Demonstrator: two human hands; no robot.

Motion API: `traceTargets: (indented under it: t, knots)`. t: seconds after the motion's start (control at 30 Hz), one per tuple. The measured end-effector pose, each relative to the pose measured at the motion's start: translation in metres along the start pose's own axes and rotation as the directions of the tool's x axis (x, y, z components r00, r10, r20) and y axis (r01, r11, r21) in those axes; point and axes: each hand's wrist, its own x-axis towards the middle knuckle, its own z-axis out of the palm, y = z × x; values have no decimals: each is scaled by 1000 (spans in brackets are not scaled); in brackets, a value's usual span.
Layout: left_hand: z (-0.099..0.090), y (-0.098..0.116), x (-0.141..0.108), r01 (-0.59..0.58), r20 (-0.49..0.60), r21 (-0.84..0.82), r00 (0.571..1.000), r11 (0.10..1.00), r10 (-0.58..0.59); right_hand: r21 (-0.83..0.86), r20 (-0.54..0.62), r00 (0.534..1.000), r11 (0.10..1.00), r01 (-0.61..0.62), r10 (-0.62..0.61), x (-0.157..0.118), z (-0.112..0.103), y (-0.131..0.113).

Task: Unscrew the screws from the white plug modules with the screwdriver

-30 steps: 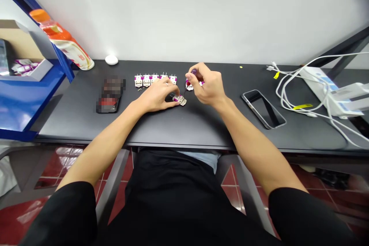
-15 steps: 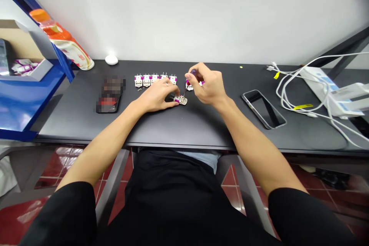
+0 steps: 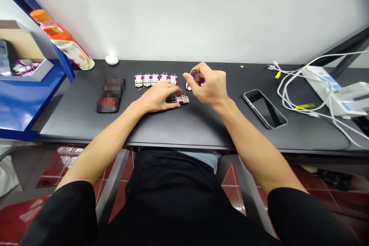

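On the black table (image 3: 184, 127), my left hand (image 3: 158, 95) pinches a small white-and-purple part (image 3: 182, 100) between thumb and fingers, its metal pins pointing left. My right hand (image 3: 210, 84) is closed around the purple handle of a screwdriver (image 3: 194, 73), whose thin shaft slants down to the part. Behind my left hand stands a row of several similar white-and-purple units (image 3: 147, 80). Another unit (image 3: 188, 86) sits partly hidden behind my right hand. Tiny screws (image 3: 141, 88) lie in front of the row.
A dark pixelated object (image 3: 109, 94) lies at the left, with a white oval object (image 3: 112, 59) behind it. An orange-capped bottle (image 3: 65, 42) leans near the wall. At the right are a phone (image 3: 264, 108), white cables (image 3: 284, 92) and a white box (image 3: 325, 88).
The small part in my left hand has shifted slightly to the right and appears turned a little. My right hand has moved slightly, still holding the screwdriver.
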Motion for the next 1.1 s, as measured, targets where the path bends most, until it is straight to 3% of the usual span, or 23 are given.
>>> traceTargets:
  t: [0.2,0.4,0.7,0.93,1.1]
  knots:
    - [4,2,2,4,-9,6,1000,1000,-4,-17,104,992,997,-71,72,3,-6,-6]
    - [7,3,2,-1,-4,-34,1000,999,1,43,275,961,999,23,-35,5,-21,-18]
    - [7,4,0,10,-16,-60,1000,998,-11,-173,335,942,980,102,-39,7,-30,-23]
    - [9,3,1,26,-7,-76,1000,997,-26,-81,444,888,982,170,-117,9,-35,-32]
    - [10,2,1,14,-2,-82,1000,997,-14,-157,410,902,964,216,-135,7,-33,-30]
